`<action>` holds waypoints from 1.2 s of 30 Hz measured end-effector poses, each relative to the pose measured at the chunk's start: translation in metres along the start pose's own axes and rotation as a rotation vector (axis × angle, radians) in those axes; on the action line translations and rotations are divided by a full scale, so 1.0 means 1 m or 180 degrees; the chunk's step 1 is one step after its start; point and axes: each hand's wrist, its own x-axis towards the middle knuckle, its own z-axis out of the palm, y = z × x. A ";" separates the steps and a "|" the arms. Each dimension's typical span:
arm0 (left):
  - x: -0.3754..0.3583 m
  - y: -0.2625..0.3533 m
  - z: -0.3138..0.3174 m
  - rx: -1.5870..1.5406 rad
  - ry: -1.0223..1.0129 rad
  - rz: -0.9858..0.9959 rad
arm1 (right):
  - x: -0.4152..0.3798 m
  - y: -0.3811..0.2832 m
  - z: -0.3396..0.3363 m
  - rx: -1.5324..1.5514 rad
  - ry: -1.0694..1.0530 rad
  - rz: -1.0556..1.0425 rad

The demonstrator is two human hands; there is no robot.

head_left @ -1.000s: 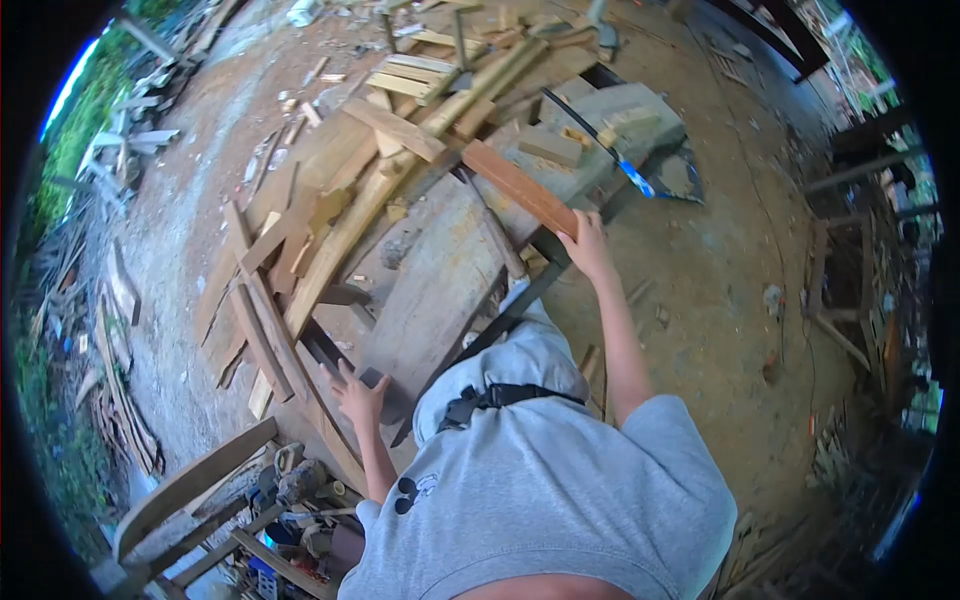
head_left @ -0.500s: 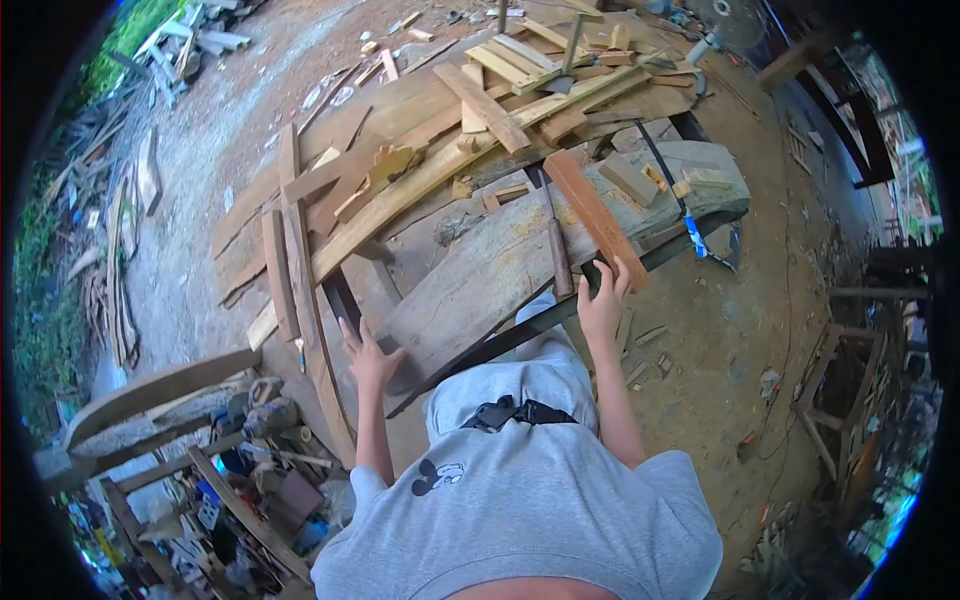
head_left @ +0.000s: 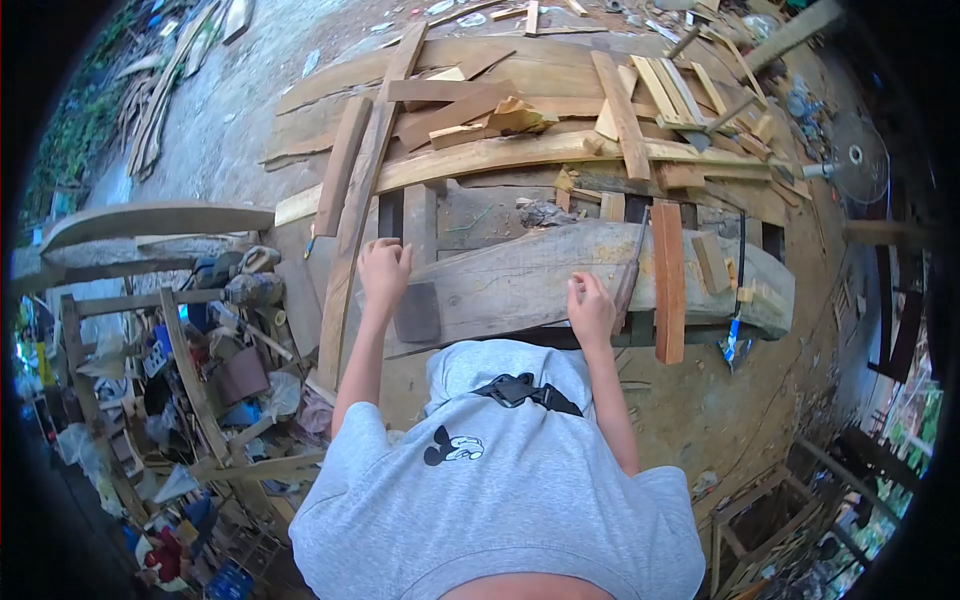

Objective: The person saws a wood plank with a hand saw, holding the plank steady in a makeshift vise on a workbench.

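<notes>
My left hand [head_left: 385, 272] is loosely curled and free, near the dark block [head_left: 418, 312] at the left end of the grey slab [head_left: 510, 279], while my right hand [head_left: 592, 308], fingers bent and gripping nothing I can see, is just beside a wooden tool handle [head_left: 626, 291]. Right of that handle, the reddish wood piece [head_left: 668, 285] lies across the slab, its near end past the edge; beyond, a long pale board [head_left: 480, 157] lies among scattered offcuts [head_left: 622, 118].

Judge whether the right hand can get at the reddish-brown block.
Probably yes: the right hand looks empty and close. A dark-handled tool lies between, but the reddish-brown block juts uncovered past the bench.
</notes>
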 end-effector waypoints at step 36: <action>0.048 0.095 0.057 -0.1346 -0.1006 0.1704 | 0.266 0.044 0.004 -0.0912 0.0575 0.1918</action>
